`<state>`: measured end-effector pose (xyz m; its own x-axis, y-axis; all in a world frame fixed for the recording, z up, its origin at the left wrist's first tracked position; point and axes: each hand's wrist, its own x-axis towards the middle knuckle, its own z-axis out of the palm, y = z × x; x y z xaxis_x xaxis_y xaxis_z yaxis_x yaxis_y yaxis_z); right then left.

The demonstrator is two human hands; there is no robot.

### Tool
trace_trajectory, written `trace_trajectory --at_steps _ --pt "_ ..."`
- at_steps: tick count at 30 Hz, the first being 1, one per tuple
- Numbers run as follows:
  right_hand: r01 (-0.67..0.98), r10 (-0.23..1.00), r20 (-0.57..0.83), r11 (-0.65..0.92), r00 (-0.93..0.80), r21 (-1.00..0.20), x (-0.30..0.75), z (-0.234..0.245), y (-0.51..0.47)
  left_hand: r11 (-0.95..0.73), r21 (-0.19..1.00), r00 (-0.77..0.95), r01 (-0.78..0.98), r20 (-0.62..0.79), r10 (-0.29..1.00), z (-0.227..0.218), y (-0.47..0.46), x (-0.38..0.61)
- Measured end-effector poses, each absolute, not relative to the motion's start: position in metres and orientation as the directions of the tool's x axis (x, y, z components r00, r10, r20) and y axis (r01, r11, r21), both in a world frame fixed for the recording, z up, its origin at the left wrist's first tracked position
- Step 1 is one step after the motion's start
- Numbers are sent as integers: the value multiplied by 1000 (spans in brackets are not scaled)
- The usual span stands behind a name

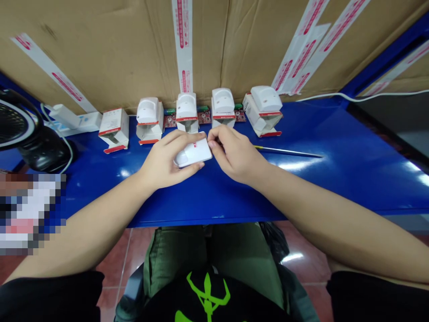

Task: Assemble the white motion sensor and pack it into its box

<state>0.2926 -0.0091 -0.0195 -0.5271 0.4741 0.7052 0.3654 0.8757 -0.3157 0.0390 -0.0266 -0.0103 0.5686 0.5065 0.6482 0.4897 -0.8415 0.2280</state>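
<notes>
A white motion detector [197, 153] with a small red mark lies tilted in my left hand [164, 161]. The thumb runs along its near edge and the fingers along its far edge. At the detector's right end, my right hand [236, 154] is closed in a pinch, thumb against forefinger. Whatever is between those fingertips is hidden. Just right of that hand, a thin metal rod with a yellow end [291, 152] lies on the blue table, partly covered by the hand.
Behind my hands stand open white-and-red boxes [150, 132], several with white detectors [223, 100] on top. Red circuit boards [204, 117] lie between them. A black fan [36, 143] and a white power strip [83, 121] are at left. Taped cardboard [127, 58] walls the back.
</notes>
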Motion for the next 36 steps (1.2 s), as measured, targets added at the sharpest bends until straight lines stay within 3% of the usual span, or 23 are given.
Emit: trace_trajectory --at_steps 10,17,27,32,36 --pt "304 441 723 896 -531 -323 295 -19 -6 -834 245 570 494 633 524 -10 -27 37" --pt "307 389 722 918 -572 -252 301 -18 -4 -862 259 586 435 645 490 -10 -25 36" --pt "284 249 741 955 -623 -83 307 -13 -2 -831 462 615 309 570 545 -7 -25 36" --pt "299 186 725 954 -663 28 308 -10 -3 -850 413 624 326 582 522 -6 -25 38" --pt "339 212 720 940 -661 35 307 -11 -5 -860 349 639 371 576 509 -5 -26 39"
